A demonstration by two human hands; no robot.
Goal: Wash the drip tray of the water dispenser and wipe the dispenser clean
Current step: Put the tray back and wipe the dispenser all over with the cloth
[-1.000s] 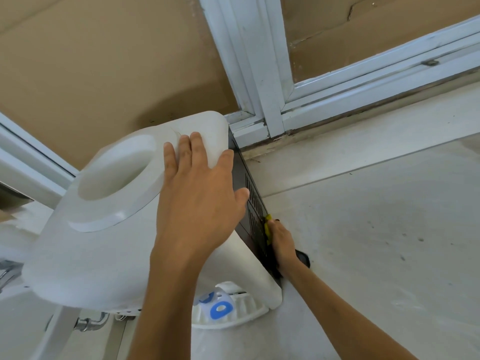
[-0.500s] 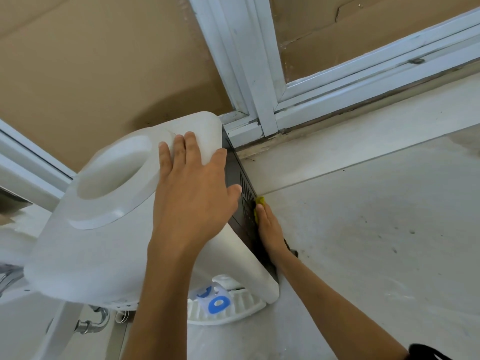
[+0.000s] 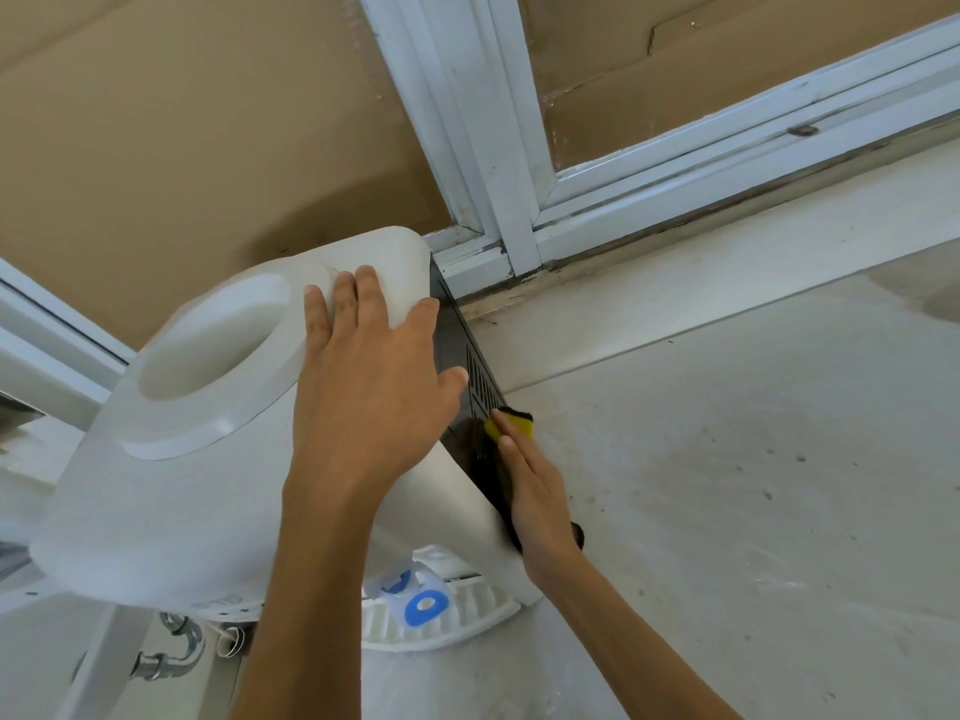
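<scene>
The rounded plastic water dispenser (image 3: 171, 459) is white, its right side panel (image 3: 470, 376) black with slotted vents; the small sponge (image 3: 511, 426) against it is yellow with a dark back; the ribbed white drip tray (image 3: 467, 613) lies under blue-marked taps (image 3: 421, 600); far window frames (image 3: 478, 148) pale blue-white over tan cardboard (image 3: 182, 122)

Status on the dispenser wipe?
Left hand flat on dispenser top. Right hand presses sponge on black side panel. Nothing in the way.
</scene>
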